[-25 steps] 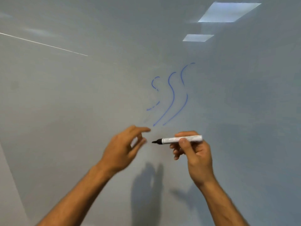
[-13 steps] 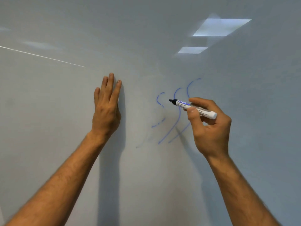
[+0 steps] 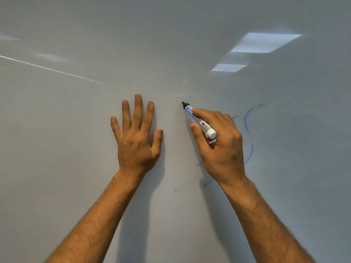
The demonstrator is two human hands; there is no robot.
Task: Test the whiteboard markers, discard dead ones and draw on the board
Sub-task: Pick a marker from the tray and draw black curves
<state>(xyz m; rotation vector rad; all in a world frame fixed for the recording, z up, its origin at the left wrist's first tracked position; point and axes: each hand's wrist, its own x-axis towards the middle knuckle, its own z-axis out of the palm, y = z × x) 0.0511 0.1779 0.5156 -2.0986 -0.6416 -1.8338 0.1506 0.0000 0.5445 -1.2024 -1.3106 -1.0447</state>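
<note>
Head view: right hand [image 3: 221, 147] grips the light, stiff marker [image 3: 199, 120] mid-barrel; left hand [image 3: 136, 137] lies flat, fingers spread, on the whiteboard [image 3: 76, 168].

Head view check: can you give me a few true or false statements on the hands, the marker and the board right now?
1. The right hand grips the marker. True.
2. The marker is capped. False: its dark tip is bare and points up and left.
3. The left hand lies flat on the whiteboard, fingers spread. True.
4. The left hand covers the blue strokes. False: they lie at the right hand's side, partly behind it.
5. The strokes on the board are red. False: they are blue.
</note>
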